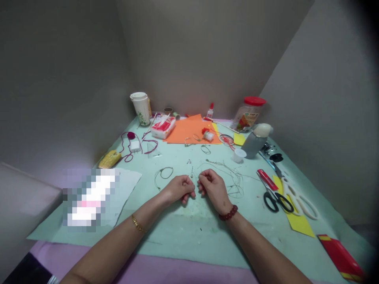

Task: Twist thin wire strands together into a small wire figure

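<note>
Bare forearms (118, 232) end in pinched fingers (189, 188) — contents unclear — beside thin, looped cord (237, 177).

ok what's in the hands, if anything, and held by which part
It cannot be told: the left hand and the right hand both look pinched, but anything in either grip is too fine to make out.

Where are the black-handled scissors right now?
In the head view, the black-handled scissors lie toward the right side of the table, to the right of the right hand and just left of the white-handled scissors.
</note>
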Demonstrator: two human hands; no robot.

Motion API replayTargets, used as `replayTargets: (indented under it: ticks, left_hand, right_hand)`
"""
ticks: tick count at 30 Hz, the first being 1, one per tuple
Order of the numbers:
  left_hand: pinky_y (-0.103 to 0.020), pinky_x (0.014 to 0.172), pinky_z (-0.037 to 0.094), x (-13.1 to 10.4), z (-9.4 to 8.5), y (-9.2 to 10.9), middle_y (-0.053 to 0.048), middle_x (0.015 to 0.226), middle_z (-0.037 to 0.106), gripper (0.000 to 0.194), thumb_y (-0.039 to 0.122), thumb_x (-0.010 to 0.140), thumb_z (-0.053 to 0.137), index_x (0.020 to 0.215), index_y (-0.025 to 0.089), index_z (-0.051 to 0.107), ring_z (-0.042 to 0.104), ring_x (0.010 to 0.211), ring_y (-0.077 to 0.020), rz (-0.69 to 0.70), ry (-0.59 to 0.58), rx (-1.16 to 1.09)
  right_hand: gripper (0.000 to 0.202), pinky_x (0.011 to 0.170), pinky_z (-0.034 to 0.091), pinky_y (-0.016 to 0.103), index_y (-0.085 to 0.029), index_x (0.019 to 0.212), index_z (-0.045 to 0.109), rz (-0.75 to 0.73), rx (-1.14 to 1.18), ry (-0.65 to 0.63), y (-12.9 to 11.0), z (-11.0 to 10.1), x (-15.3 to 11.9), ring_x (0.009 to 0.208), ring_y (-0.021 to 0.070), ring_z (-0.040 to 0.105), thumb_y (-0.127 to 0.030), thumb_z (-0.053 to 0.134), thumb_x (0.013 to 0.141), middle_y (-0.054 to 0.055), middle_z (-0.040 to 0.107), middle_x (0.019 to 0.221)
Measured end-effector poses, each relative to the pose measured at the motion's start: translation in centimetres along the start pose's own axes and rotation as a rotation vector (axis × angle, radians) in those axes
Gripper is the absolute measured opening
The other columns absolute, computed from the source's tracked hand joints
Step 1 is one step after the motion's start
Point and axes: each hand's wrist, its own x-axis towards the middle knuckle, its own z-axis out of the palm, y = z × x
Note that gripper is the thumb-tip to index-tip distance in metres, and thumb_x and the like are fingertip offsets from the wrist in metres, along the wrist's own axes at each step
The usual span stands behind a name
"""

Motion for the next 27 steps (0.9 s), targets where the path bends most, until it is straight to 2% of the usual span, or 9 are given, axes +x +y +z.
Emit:
replayTargets:
  ticks: [6, 13, 20, 27]
  left_hand:
    - [-0.019, 0.039, 0.042, -1.0, 0.7, -0.4, -0.002, 0.064, 0.065, 0.020, 0.028, 0.077, 0.063, 0.077, 0.016, 0.047, 0.048, 0.038, -0.0055, -0.011, -0.010, -0.056]
    - [-0.021, 0.043, 0.045, -1.0, 1.0, -0.5, -0.001, 0.062, 0.062, 0.022, 0.033, 0.081, 0.060, 0.079, 0.015, 0.048, 0.051, 0.040, -0.0069, -0.007, 0.003, -0.088]
    - [-0.020, 0.043, 0.044, -1.0, 1.6, -0.6, 0.000, 0.062, 0.060, 0.028, 0.041, 0.081, 0.060, 0.083, 0.016, 0.049, 0.050, 0.041, -0.0069, 0.008, 0.028, -0.133]
    - [-0.019, 0.041, 0.041, -1.3, 1.6, 0.0, 0.003, 0.060, 0.055, 0.020, 0.034, 0.082, 0.058, 0.085, 0.015, 0.052, 0.047, 0.040, -0.0060, -0.007, 0.042, -0.158]
  right_hand:
    - [0.013, 0.041, 0.041, 0.021, -0.020, 0.073, 0.051, -0.027, -0.061, -0.013, 0.0, 0.2, -0.4, 0.044, 0.0102, 0.051, -0.032, 0.056, 0.077, -0.002, 0.060, 0.060]
    - [0.013, 0.051, 0.034, 0.023, -0.021, 0.067, 0.052, -0.177, -0.361, 0.014, -0.2, 0.4, -1.2, 0.052, 0.0117, 0.045, -0.025, 0.050, 0.080, -0.004, 0.051, 0.055]
    - [0.014, 0.053, 0.032, 0.024, -0.022, 0.070, 0.052, -0.207, -0.436, 0.026, -0.4, 0.3, -2.0, 0.052, 0.0129, 0.046, -0.024, 0.047, 0.082, -0.004, 0.053, 0.056]
    - [0.017, 0.056, 0.033, 0.024, -0.022, 0.073, 0.052, -0.261, -0.466, -0.056, 0.3, 0.4, -3.6, 0.054, 0.0136, 0.049, -0.025, 0.043, 0.087, -0.003, 0.058, 0.059]
